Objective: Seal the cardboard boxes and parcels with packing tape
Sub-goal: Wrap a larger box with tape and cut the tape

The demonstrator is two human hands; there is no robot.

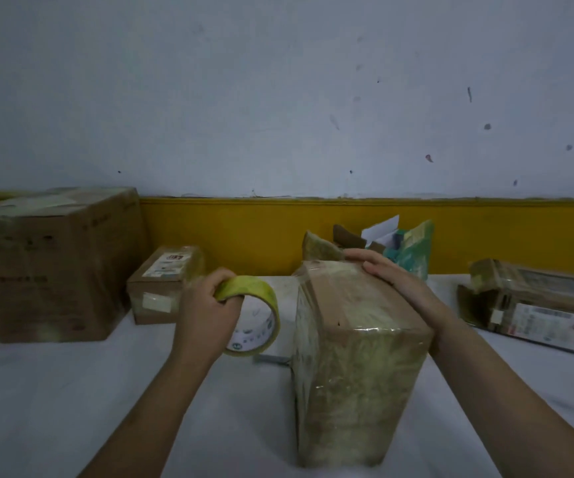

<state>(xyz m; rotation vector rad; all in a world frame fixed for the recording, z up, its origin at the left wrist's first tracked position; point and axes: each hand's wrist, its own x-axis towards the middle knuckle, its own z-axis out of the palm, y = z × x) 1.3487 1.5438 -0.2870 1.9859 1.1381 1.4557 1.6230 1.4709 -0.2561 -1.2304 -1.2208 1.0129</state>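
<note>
White covering is spread over the tabletop [72, 391], on which everything is set. A big cardboard box [51, 267] is stood at the far left. The tape-wrapped parcel [358, 339] is placed in the middle, its long axis running away from the person, and a strip of bare cardboard is left along its top. A flat parcel [537, 305] is laid well to the right, and a small box [165, 284] beside the big one. The tape roll [254, 315] is held just left of the parcel, apart from it, its rim gripped by the left hand [206, 312]. The right hand [392, 274] is laid flat on the parcel's far end, fingers straight. No loose tape end can be made out. A rightward carry of the roll onto the bare strip is judged to be called for.
</note>
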